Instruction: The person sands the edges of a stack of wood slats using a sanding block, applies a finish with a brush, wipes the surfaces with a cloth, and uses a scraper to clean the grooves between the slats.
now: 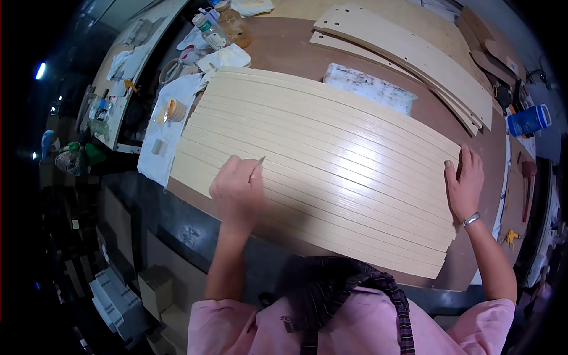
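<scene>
Long cream-coloured strips [307,148] lie side by side on the brown table top, their long edges together and their right ends slightly staggered. Over the left part of them, my left hand [238,188] is closed in a fist. A small, thin, pointed piece [261,161] sticks out between its thumb and fingers; most of it is hidden, so its kind cannot be told. At the far right end, my right hand [466,182] rests with fingers stretched along the strips' ends, a silver bracelet [471,219] on its wrist.
A white stained block [371,87] lies behind the strips. Long panels with holes [408,50] are stacked at the back right. Bottles [211,32] and rags [226,58] crowd the back left, near a tape roll [171,111] on white cloth. A blue container [528,120] stands right.
</scene>
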Demonstrator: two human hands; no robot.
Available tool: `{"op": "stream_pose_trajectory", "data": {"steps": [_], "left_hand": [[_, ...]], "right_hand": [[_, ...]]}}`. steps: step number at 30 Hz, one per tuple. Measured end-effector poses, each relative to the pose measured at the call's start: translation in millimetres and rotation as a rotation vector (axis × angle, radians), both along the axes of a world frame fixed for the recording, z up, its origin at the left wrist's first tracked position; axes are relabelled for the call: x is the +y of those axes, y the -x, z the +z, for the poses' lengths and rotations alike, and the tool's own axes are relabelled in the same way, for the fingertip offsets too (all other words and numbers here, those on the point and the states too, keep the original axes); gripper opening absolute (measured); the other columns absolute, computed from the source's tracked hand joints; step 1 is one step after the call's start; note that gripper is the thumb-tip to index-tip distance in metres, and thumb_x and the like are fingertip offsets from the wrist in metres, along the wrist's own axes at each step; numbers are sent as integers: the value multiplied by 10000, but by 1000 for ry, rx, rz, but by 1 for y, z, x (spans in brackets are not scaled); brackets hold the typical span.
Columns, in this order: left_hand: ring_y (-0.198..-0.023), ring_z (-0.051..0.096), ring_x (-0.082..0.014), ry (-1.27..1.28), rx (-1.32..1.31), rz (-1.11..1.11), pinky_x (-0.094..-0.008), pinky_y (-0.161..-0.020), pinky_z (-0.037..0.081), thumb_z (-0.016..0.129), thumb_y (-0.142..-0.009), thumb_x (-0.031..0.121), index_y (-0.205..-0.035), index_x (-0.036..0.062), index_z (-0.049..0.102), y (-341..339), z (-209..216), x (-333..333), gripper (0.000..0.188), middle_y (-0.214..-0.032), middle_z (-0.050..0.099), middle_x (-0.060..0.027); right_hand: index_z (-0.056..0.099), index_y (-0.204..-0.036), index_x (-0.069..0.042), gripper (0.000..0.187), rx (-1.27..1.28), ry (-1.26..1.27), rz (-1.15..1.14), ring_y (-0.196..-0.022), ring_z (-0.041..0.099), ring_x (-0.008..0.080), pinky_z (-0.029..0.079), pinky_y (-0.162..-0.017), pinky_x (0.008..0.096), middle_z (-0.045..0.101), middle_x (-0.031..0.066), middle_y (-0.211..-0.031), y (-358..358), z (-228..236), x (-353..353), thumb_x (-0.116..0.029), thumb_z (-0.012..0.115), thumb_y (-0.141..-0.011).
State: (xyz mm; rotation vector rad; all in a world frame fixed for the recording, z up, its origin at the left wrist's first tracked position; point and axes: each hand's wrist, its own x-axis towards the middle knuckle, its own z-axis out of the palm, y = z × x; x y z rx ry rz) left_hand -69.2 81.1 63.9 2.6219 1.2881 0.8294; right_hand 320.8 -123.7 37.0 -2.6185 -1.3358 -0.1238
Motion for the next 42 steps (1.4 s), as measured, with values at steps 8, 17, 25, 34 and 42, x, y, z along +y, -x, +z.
{"op": "stream_pose_trajectory", "data": {"steps": [8,17,25,34,42], "left_hand": [[-639,554,-344,45,-37,-21,-455,-548,425,659,-815,108,-758,84,618,-4,1,-2,74,-718,526,-105],[-651,573,-351,72,-45,-18,-458,-564,434,664,-806,84,-779,86,643,-3,-2,-4,34,-729,547,-110],[-662,580,-357,36,-70,-33,-468,-565,442,657,-825,96,-789,85,650,-1,-2,-6,38,-741,558,-120],[-705,612,-342,88,-109,-19,-406,-636,484,712,-818,58,-844,35,699,-4,6,14,37,-764,609,-132],[-828,643,-362,-73,-13,369,-469,-715,495,670,-863,151,-875,88,699,65,-14,131,71,-855,628,-118]], "right_hand": [[476,-1398,-1,595,-3,-4,7,-1297,452,365,337,-1098,485,506,195,-1360,1,-2,0,-345,608,-931],[479,-1398,-3,593,-29,-14,14,-1296,451,366,340,-1091,485,509,195,-1359,-1,-3,-3,-352,604,-935],[486,-1394,-3,590,-32,-18,19,-1294,452,367,341,-1089,484,509,194,-1363,-2,-2,-3,-355,601,-935],[486,-1385,-3,568,-13,-35,15,-1286,462,361,346,-1086,481,514,183,-1353,-2,-4,-3,-299,620,-919],[478,-1385,4,563,-6,-22,23,-1287,453,375,338,-1095,486,506,200,-1351,1,-3,1,-283,614,-920]]}}
